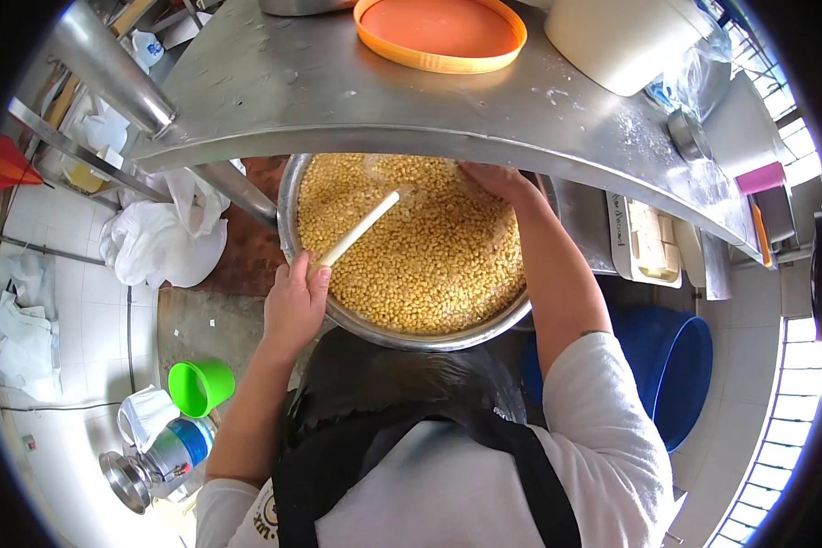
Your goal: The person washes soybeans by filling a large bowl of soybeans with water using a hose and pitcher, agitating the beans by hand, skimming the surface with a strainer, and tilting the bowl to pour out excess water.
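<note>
A wide metal basin (402, 343) full of wet yellow beans or kernels (420, 265) stands in front of me, its far side under a steel table. My left hand (297, 300) is at the near left rim, its fingers closed round the lower end of a cream-coloured stick (365, 226). The stick slants up to the right above the kernels; whether it is a spoon handle or a plain rod I cannot tell. My right hand (498, 179) reaches to the far right of the basin, at the kernels' edge. Its fingertips are hidden by the kernels or the table edge.
On the steel table (274, 91) are an orange round tray (438, 32), a white bucket (621, 41) and a small metal cup (689, 137). A blue barrel (685, 374) lies to my right, near a white tray (644, 239). A green bucket (201, 388) is at left.
</note>
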`<state>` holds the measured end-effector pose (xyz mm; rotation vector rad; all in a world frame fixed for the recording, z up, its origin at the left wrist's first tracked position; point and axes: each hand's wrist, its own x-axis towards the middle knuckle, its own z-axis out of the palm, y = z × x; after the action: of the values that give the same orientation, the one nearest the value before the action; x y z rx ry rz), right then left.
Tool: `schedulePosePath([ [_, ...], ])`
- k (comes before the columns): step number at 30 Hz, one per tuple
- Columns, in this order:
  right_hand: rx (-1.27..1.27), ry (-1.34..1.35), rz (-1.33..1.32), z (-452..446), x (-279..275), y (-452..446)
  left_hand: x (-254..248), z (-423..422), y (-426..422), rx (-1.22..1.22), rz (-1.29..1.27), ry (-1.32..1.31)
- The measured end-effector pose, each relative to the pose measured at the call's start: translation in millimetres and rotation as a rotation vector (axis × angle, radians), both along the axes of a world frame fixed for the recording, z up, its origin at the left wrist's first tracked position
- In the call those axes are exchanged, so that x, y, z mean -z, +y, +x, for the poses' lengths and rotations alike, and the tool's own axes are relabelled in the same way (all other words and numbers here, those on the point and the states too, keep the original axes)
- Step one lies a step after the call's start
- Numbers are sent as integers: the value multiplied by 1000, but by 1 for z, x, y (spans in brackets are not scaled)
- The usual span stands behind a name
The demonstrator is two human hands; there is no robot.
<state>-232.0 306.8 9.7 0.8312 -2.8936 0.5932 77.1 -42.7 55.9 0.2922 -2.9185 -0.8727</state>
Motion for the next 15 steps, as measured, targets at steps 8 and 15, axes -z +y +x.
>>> schedulePosePath([
  [8, 41, -611, 130, -4, 45, -11, 9, -6, 2, -22, -53, 43],
  [15, -172, -904, 69, 37, 20, -55, 15, -7, 2, -27, -91, 55],
])
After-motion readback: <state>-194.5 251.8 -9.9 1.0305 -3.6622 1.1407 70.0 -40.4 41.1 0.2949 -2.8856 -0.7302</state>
